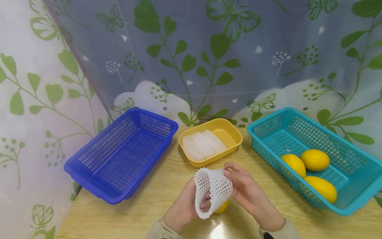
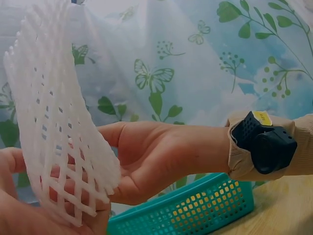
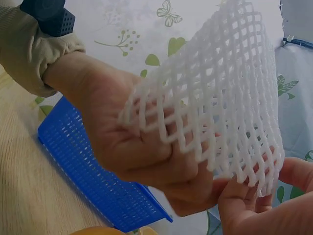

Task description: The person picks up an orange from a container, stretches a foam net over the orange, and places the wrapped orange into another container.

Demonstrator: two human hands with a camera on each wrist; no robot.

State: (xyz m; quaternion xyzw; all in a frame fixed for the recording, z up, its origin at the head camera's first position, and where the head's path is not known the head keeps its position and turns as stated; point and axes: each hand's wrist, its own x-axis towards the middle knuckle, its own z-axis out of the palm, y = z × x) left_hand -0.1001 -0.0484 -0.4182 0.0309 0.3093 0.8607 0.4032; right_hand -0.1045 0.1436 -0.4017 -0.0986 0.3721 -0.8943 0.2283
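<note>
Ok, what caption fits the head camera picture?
Both hands hold a white foam net over a yellow fruit, between three baskets.

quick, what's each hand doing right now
Left hand: holding the white foam net, fingers inside its opening.
Right hand: gripping the same net's other edge.

baskets [image 1: 119, 156] 2 | tray [image 1: 229, 131] 1 | foam nets [image 1: 213, 191] 2 | yellow fruits [image 1: 314, 160] 4
</note>
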